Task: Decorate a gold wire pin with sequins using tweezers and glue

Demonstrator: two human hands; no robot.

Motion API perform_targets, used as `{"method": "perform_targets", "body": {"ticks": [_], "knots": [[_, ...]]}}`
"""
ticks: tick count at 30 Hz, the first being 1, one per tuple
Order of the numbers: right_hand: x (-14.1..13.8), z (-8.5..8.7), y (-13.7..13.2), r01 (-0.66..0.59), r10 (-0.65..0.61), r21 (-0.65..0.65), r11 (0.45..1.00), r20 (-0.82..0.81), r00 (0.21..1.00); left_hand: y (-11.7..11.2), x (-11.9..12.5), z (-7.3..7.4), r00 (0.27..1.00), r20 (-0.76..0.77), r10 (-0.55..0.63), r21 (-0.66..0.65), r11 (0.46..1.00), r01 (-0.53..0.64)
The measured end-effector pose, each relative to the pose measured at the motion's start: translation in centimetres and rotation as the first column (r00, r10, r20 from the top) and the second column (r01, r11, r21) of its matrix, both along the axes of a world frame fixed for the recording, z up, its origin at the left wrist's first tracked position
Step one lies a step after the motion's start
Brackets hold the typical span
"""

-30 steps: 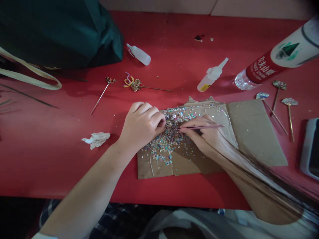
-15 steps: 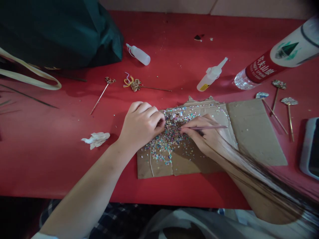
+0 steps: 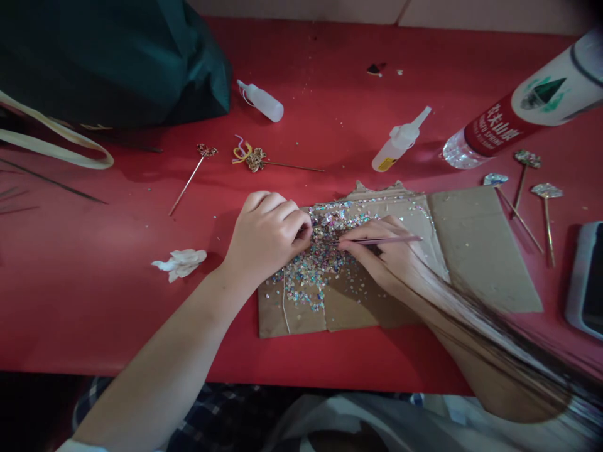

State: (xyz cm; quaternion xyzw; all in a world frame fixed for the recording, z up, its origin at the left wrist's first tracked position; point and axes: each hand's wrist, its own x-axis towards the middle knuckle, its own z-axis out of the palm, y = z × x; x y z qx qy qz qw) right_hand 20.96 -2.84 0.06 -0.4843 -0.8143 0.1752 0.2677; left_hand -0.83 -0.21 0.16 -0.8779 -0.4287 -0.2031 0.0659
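Observation:
A flat piece of brown cardboard lies on the red table. A pile of shiny sequins covers its left half. My left hand rests curled at the pile's left edge, fingertips pinched together among the sequins; what they hold is hidden. My right hand pinches a thin pink stick, whose tip points left into the sequins. A white thread runs down the cardboard below my left hand.
Two small glue bottles lie behind the cardboard. Sequin-topped sticks rest at the right, others at the middle back. A water bottle, a phone, a dark green bag and a crumpled tissue surround the area.
The stick's tip in my right hand has shifted slightly among the sequins. My left hand has stayed in place.

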Motion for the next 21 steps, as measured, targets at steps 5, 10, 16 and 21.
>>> {"method": "perform_targets", "body": {"ticks": [5,10,16,21], "knots": [[-0.01,0.06,0.0,0.001,-0.001,-0.002,1.0,-0.006,1.0,-0.03,0.0,0.03,1.0,-0.002,0.001,0.002,1.0,-0.001],[-0.04,0.24,0.04,0.0,-0.001,-0.011,1.0,-0.01,1.0,-0.07,-0.02,0.03,1.0,0.007,-0.005,-0.009,1.0,0.005],[0.03,0.25,0.06,-0.016,0.016,0.005,1.0,0.0,1.0,-0.09,-0.02,0.05,1.0,0.006,-0.004,-0.009,1.0,0.004],[-0.02,0.47,0.01,0.009,-0.01,-0.027,1.0,-0.004,1.0,-0.06,0.0,0.13,1.0,0.006,-0.003,-0.026,1.0,0.003]]}}
